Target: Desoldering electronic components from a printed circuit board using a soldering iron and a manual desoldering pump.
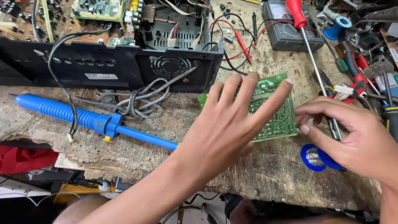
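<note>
You are positioning the green circuit board (273, 112) on the tabletop (265, 174), left hand (226, 124) spread open over it, right hand (352, 132) pinching its edge; next, steady it.

You have 1 green circuit board (275, 118) on the worn wooden bench, solder side up, its pale traces and dotted joints showing. It sits tilted, right of the black chassis, and your spread fingers cover its left part.
</note>
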